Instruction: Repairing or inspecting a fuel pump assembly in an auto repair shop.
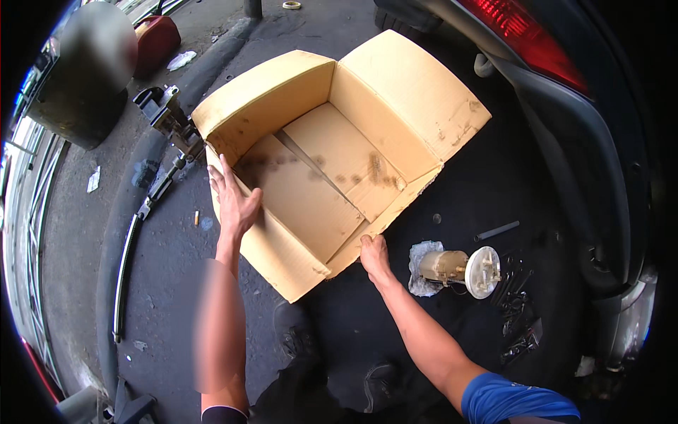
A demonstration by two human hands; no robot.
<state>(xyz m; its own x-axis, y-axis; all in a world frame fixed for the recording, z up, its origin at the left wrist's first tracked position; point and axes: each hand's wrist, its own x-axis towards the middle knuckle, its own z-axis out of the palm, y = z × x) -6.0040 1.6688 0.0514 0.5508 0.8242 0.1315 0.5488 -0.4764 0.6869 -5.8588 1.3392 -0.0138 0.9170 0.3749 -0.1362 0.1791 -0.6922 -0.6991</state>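
An open, stained cardboard box (pixel 318 162) is held tilted in front of me, its flaps spread. My left hand (pixel 233 198) rests along its left side, fingers against the cardboard and thumb over the edge. My right hand (pixel 374 254) is closed on the box's near edge, right of centre. To the right of that hand, a cylindrical metal part with a white round flange (pixel 482 272) lies on a crumpled cloth (pixel 424 286), beside a short grey tube (pixel 494 230) and several dark tools (pixel 515 304).
A car's rear bumper (pixel 579 162) borders the right. At left stand a jack with a long handle (pixel 164 124), a dark drum (pixel 81 106), a red container (pixel 155 42) and long metal rails (pixel 32 233). A tape roll (pixel 291 6) lies at the back.
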